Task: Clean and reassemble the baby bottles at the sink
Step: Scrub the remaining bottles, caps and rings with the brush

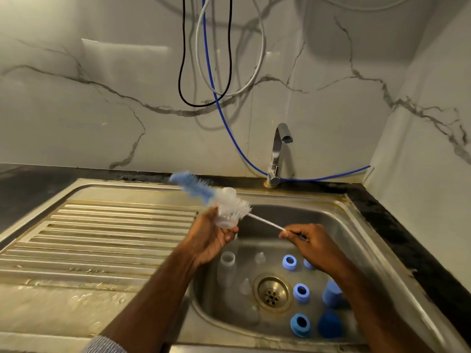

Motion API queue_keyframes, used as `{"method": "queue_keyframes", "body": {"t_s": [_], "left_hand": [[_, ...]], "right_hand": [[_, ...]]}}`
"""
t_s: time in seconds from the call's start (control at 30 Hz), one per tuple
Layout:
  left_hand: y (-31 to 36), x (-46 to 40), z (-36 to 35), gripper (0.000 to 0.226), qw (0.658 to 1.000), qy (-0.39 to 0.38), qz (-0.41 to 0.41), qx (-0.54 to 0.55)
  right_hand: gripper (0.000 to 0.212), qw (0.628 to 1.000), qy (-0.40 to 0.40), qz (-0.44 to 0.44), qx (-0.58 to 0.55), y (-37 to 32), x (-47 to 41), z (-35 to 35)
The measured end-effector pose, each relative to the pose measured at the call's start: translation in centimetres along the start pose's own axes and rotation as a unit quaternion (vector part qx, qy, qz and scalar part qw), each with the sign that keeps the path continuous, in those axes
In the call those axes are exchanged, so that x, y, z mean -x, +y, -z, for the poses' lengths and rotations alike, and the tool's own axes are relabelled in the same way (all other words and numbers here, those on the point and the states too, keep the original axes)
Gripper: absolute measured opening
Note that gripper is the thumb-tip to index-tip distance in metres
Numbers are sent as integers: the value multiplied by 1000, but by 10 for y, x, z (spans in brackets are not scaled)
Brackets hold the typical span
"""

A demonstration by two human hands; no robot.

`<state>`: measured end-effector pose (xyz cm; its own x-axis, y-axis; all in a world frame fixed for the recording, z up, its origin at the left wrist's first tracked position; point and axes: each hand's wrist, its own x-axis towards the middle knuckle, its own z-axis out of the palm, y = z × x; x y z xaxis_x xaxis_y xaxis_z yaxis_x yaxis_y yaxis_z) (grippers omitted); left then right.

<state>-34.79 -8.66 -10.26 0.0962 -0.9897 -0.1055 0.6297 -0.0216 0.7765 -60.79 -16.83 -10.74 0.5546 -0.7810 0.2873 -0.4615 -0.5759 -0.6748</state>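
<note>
Clear plastic, faintly frosted: the bottle part [227,217] sits in the person's left hand [212,238], fingers curled round its lower end, held above the left rim of the sink basin [356,225]. Whether it is a whole bottle or only a short piece cannot be told; it is blurred. A bottle brush [204,193] passes across it. White bristles bunch at the part, blue bristles and a blue tip stick out up-left, motion-smeared. The brush's thin white twisted-wire stem runs down-right to the right hand [309,242], whose thumb and fingertips pinch it.

No brand, label or writing can be read on any item.

In the basin:
- one clear bottle [226,270] lying near the left wall, mouth up-screen
- small clear teats [260,258], at least two, near the brass-coloured drain [272,293]
- blue screw rings [301,293], round with dark open centres, right of the drain
- blue domed caps [331,294] further right, one partly hidden by the right forearm

Sink is brushed stainless steel, stained; ribbed drainboard [114,233] to the left. Chrome tap [277,154] behind the basin. Wall is white marble-look tile with grey veins; blue, black and grey hoses [216,93] hang down it.
</note>
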Motion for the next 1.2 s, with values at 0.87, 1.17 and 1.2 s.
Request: {"method": "queue_keyframes", "body": {"t_s": [0.87,1.17,1.2], "left_hand": [[-1,-2,0,43,1000,-11,3,-3],[-4,-7,-1,63,996,15,45,-75],[-3,-7,2,64,995,21,35,-93]], "right_hand": [[19,996,-82,-14,-9,2,1,5],[18,999,-21,-43,-25,2,-2,4],[18,998,2,-52,-37,4,-1,8]]}}
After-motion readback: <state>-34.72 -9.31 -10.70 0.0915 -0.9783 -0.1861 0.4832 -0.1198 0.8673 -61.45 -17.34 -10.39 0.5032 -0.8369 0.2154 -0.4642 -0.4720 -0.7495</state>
